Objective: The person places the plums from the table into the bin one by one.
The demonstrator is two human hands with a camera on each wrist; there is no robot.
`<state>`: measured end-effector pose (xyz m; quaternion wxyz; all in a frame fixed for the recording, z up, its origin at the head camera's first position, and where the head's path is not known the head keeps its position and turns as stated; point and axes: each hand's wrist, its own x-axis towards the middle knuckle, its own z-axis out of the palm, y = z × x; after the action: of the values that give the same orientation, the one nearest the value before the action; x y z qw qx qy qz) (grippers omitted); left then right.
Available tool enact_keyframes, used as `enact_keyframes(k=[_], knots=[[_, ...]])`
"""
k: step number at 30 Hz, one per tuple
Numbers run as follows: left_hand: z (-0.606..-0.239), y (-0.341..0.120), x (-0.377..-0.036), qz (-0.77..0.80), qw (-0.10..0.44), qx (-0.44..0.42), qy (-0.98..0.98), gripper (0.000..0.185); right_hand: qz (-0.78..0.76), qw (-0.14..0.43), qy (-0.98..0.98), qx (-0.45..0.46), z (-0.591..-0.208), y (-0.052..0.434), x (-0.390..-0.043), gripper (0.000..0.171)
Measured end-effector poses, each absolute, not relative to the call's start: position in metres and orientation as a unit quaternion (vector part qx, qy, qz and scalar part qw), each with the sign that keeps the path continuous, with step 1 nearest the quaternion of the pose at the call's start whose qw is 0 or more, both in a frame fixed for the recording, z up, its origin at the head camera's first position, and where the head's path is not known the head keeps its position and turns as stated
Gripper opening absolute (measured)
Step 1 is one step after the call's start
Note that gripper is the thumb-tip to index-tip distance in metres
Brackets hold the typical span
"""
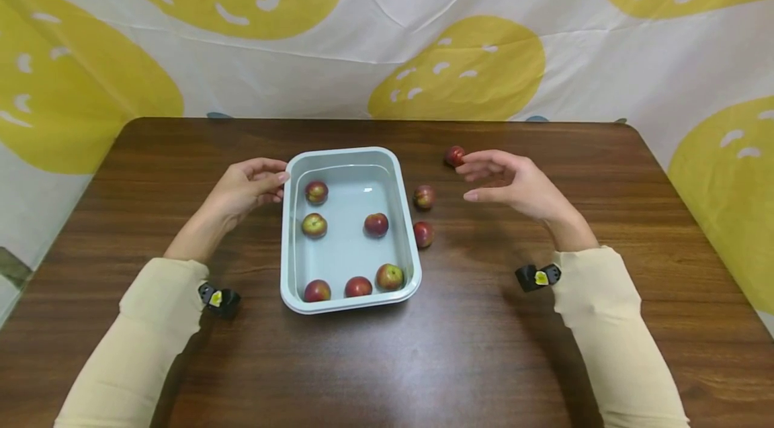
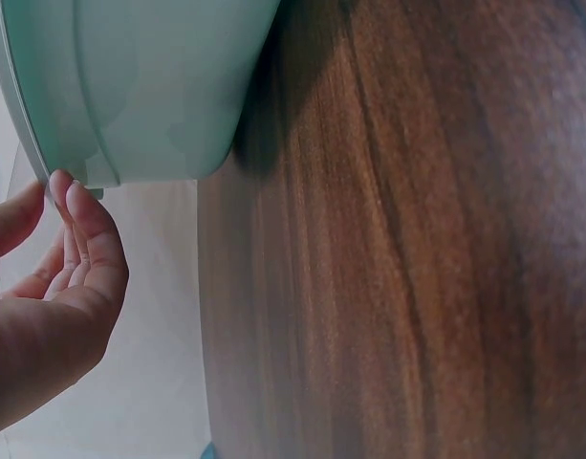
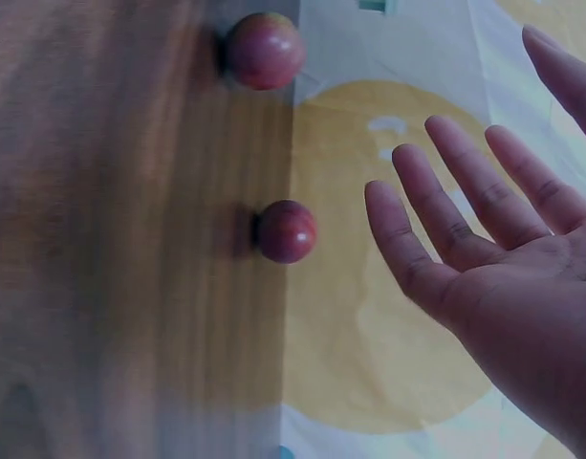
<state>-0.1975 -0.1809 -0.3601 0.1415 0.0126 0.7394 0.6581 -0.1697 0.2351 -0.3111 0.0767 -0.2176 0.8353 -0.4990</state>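
A pale green rectangular tray (image 1: 289, 246) sits mid-table and holds several small red-yellow fruits (image 1: 376, 224). Three more fruits lie on the wood to its right: a far one (image 1: 455, 156), a middle one (image 1: 424, 197) and a near one (image 1: 423, 234). My left hand (image 1: 266, 185) rests at the tray's far left corner, its fingertips (image 2: 77, 206) touching the tray rim (image 2: 44, 153). Just right of the far fruit, my right hand (image 1: 484, 179) hovers with fingers spread and holds nothing. In the right wrist view, two fruits (image 3: 286, 231) (image 3: 265, 50) lie ahead of the open right hand (image 3: 465, 239).
The brown wooden table (image 1: 484, 347) is backed and flanked by a white cloth with yellow shapes (image 1: 459, 72). Small black devices sit at both wrists (image 1: 538, 276) (image 1: 219, 298). Bare wood lies in front of the tray and to the right.
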Motion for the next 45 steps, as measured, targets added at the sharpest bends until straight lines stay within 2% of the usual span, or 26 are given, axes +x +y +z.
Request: enact_keyframes(k=[6,13,21,45], knots=[[-0.35,-0.177,-0.192,0.645,0.14,0.013,0.751,0.044,-0.53,0.098,0.806,-0.245,-0.327,0.236,-0.168,0.05],[-0.37,-0.186,-0.205,0.65,0.144,0.008,0.746,0.055,-0.559,0.11,0.778,-0.265,-0.343,0.234,-0.167,0.054],[-0.345,-0.174,-0.191,0.647,0.143,0.003,0.749,0.04,-0.538,0.122,0.794,-0.255,-0.354,0.224,-0.166,0.052],[-0.346,-0.175,-0.19,0.647,0.142,0.001,0.749,0.039,-0.512,0.178,0.809,-0.23,-0.367,0.198,-0.165,0.046]])
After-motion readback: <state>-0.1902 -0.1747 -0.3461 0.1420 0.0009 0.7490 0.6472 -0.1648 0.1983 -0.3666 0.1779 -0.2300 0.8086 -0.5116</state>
